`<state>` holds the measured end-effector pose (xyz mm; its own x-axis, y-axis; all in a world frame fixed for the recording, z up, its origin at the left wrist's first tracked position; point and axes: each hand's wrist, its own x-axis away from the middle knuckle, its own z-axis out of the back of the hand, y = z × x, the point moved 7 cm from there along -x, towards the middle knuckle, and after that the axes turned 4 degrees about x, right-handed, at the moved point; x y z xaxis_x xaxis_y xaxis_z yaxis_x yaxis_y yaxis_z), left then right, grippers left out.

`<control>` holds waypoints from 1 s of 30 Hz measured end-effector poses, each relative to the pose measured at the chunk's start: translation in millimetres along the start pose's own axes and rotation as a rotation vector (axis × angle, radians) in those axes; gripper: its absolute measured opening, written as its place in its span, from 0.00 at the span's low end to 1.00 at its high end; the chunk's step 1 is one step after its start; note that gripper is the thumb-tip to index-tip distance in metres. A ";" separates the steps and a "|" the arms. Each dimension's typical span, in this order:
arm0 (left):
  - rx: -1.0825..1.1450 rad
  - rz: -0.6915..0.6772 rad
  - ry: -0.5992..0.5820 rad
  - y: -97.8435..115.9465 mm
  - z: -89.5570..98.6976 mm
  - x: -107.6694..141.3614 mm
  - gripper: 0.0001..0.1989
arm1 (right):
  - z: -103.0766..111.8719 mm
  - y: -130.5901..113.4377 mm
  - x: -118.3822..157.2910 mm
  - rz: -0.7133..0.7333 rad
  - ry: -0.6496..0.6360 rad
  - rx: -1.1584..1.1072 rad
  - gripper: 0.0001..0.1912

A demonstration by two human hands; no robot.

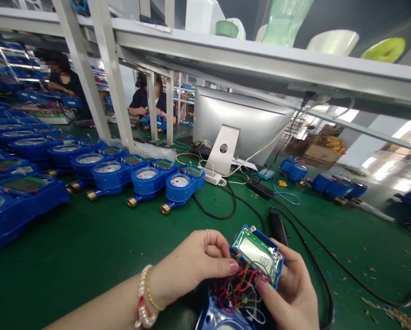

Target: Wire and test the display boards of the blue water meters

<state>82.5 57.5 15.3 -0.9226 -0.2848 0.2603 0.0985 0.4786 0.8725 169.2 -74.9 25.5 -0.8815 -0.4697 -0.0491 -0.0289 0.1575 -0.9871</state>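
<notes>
My right hand grips a blue-framed circuit board with a lit LCD, fingers behind its right edge and thumb at the lower front. At the board's left edge, my left hand is closed, with thumb and fingertips pinched at the wires; the exact contact is partly hidden. These red, yellow, black and white wires run in a tangle from the board down into the open blue water meter body below, which the bottom of the picture cuts off.
Rows of blue water meters fill the left. A monitor stands behind, under a shelf. Black cables and a black-handled tool lie on the green table. Two people sit beyond; wire scraps lie at right.
</notes>
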 end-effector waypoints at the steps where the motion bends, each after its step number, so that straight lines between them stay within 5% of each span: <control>1: 0.054 0.007 -0.005 -1.6 -0.4 -0.5 0.17 | -0.4 -0.6 0.3 0.004 0.001 0.001 0.37; 16: -0.001 0.028 -0.053 -1.3 1.0 -1.6 0.13 | 1.4 3.0 -0.1 -0.009 -0.014 -0.010 0.37; 24: -0.173 -0.116 0.052 4.9 -1.3 1.6 0.13 | 1.1 1.6 0.9 0.007 -0.003 0.003 0.37; 30: -0.654 -0.364 0.289 18.8 3.0 6.4 0.08 | 1.6 3.0 1.2 0.002 -0.015 0.005 0.35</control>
<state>77.3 67.2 32.2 -0.8147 -0.5758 -0.0685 0.0912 -0.2439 0.9655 168.8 -76.4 22.2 -0.8744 -0.4823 -0.0536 -0.0246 0.1544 -0.9877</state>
